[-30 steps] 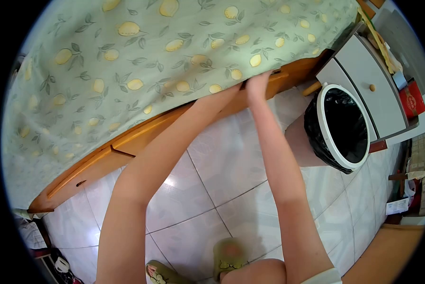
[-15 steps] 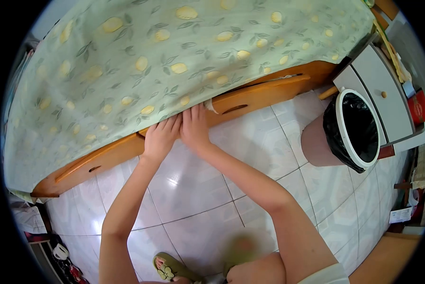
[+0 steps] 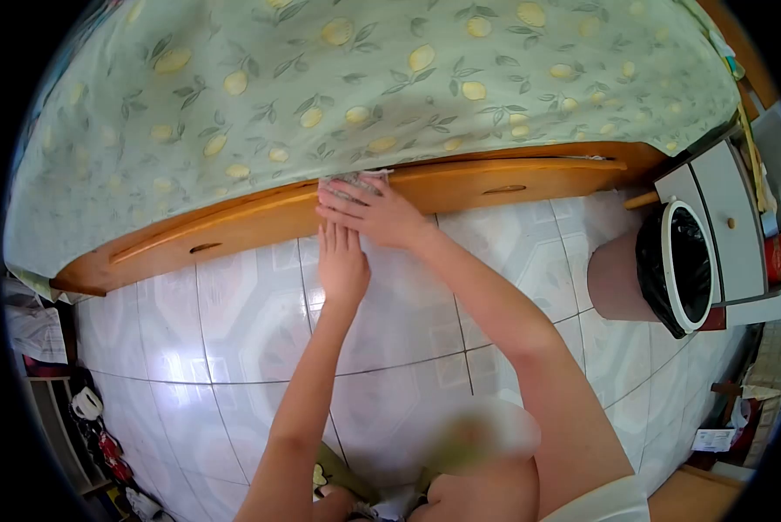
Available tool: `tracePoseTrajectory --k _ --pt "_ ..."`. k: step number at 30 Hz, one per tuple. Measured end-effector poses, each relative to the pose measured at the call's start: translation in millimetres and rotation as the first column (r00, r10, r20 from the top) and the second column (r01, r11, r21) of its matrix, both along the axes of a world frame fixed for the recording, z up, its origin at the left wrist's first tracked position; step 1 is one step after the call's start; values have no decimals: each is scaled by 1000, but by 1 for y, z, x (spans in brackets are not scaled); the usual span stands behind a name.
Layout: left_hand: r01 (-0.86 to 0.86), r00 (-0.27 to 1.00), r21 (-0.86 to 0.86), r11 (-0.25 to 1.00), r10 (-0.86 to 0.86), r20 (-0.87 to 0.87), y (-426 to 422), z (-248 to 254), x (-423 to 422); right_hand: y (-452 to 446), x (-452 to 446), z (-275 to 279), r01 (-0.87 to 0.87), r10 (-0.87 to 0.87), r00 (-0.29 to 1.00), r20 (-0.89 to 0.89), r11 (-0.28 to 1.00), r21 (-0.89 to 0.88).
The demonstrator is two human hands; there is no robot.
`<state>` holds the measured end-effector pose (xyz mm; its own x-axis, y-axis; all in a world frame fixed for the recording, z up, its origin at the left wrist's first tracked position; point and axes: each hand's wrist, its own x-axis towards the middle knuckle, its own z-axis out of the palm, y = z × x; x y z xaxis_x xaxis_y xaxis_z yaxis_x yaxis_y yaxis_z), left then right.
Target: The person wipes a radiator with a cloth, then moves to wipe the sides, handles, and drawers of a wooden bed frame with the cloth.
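A small piece of pale pinkish cloth [image 3: 362,181] with a greyish pattern hangs over the wooden bed frame [image 3: 442,191], just below the edge of the green lemon-print bedsheet [image 3: 390,113]. My right hand [image 3: 382,213] lies on this cloth with its fingers stretched out and slightly apart. Just below it, my left hand [image 3: 344,265] points upward with straight fingers. Its fingertips touch or lie under my right hand and are partly hidden. Neither hand visibly grips anything.
A pinkish bin [image 3: 621,278] with a black liner stands at the right beside a grey drawer cabinet [image 3: 730,196]. Pale floor tiles [image 3: 251,322] lie below the bed. At the lower left is a low shelf [image 3: 55,418] with assorted items. My green slippers [image 3: 342,474] are below.
The sheet edge no longer covers my fingertips. My right hand now lies over the cloth, more of which shows, and my left hand has shifted below it. The view has also shifted.
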<state>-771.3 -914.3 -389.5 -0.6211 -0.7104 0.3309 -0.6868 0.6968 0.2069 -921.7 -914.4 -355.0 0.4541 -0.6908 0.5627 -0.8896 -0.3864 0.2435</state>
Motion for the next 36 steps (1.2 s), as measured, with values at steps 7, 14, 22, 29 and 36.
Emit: tracePoseTrajectory --k 7,14,22,29,36 --pt "34 997 46 998 -31 -67 17 -15 -30 9 -35 -3 66 -69 997 -47 996 -67" --pt "95 977 3 995 -94 191 42 -18 -82 57 -103 -12 293 -298 950 -91 954 -64" --pt "192 975 123 974 -204 86 71 -22 -129 101 -163 -16 466 -464 885 -45 883 49" --pt "270 961 277 922 -276 -17 61 -17 -111 87 -136 -23 514 -511 858 -55 855 73" --pt "66 994 318 946 -35 -102 62 -21 -81 39 -78 0 223 -225 946 -235 974 -34"
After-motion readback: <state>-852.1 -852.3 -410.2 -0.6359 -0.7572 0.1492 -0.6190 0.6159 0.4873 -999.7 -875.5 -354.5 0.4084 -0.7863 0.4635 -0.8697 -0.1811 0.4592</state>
